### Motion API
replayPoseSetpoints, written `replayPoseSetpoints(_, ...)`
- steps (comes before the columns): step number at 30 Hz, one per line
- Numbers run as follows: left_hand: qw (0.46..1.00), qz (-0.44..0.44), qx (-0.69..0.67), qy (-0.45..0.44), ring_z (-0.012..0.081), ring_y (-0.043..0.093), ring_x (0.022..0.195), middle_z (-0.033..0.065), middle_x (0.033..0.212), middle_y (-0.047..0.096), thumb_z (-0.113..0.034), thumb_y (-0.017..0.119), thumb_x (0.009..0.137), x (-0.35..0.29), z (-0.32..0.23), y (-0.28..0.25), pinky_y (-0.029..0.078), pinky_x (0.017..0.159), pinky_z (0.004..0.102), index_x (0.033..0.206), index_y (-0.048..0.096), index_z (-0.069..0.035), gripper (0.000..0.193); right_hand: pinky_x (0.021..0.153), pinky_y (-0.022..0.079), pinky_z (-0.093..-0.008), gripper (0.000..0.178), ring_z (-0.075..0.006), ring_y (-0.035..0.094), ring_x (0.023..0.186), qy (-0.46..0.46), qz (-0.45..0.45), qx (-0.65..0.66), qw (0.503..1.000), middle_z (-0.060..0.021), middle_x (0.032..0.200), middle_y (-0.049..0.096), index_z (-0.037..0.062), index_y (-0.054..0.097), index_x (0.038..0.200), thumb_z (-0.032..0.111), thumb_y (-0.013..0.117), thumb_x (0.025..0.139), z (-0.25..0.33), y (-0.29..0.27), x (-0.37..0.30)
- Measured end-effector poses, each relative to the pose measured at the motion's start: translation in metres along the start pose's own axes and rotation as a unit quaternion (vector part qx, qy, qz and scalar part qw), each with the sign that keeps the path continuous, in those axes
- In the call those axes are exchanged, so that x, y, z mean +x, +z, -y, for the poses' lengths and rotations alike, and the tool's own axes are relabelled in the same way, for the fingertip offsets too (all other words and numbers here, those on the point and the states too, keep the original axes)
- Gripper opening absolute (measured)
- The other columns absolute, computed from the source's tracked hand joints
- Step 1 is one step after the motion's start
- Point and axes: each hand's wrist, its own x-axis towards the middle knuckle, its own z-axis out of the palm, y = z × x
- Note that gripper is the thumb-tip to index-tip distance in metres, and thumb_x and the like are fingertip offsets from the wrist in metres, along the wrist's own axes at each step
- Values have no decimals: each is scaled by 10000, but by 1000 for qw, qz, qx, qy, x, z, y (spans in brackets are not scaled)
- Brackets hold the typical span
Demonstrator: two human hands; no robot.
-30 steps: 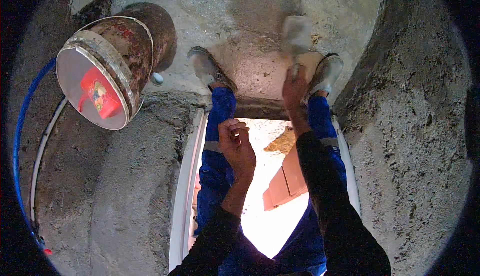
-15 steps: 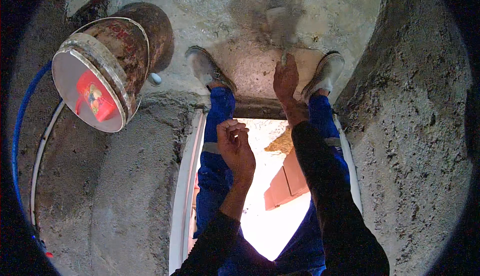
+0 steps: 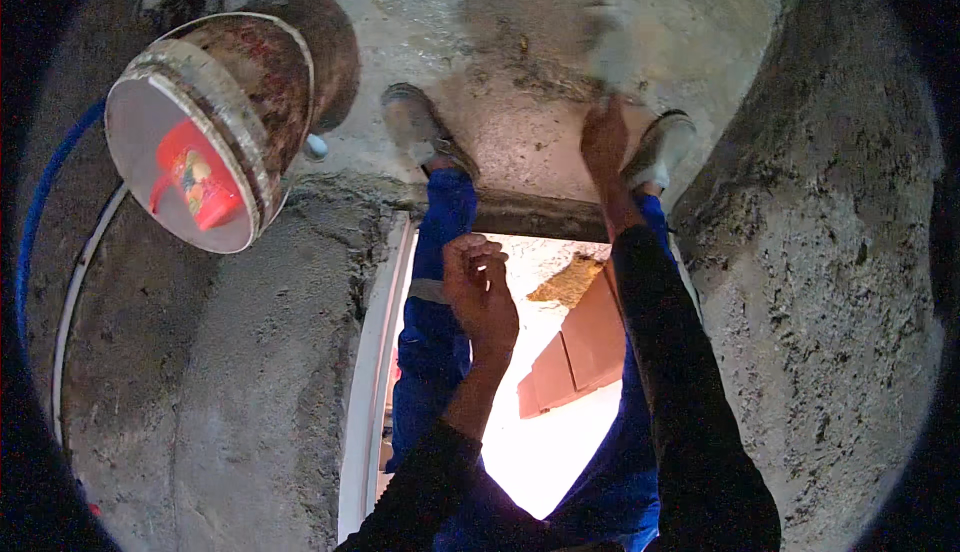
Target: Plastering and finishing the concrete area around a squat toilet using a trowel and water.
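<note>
My right hand [image 3: 605, 147] reaches out beside my right shoe, closed around the handle of a pale flat-ended tool [image 3: 612, 52]. Motion smears that tool, so its exact kind is unclear. It is over the wet-looking grey floor [image 3: 420, 17], beside a darker damp patch. My left hand [image 3: 482, 287] hangs in front of my left leg, its fingers loosely curled and apart from the thumb, and no object shows in it.
A stained bucket [image 3: 205, 122] with a red container [image 3: 195, 177] in it leans at the left. Blue hose [image 3: 45, 192] and pale hose [image 3: 75, 292] run beside it. My shoes [image 3: 418, 122] straddle a bright doorway with a white frame [image 3: 372, 382]. Rough grey walls [image 3: 820, 282] flank it.
My right hand and the blurred tool have shifted to the right. My left hand stays nearly in place, still loosely curled. The whole view has shifted slightly.
</note>
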Motion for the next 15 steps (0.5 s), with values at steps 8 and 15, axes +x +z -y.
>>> replayPoseSetpoints(8,996,-40,55,55,124,602,890,37,969,593,17,580,907,17,-12,-70,494,794,261,1088,530,-58,202,839,534,-478,428,-409,639,1066,457,53,354,814,-281,1172,629,-27,450,1330,150,584,964,297,39,-77)
replayPoseSetpoints(15,995,-52,80,25,134,618,915,48,982,619,1,588,923,18,-10,-57,508,775,278,1097,530,-62,194,816,519,-476,518,-429,633,876,286,89,102,949,-295,1100,622,-61,389,1332,42,633,888,278,61,-105)
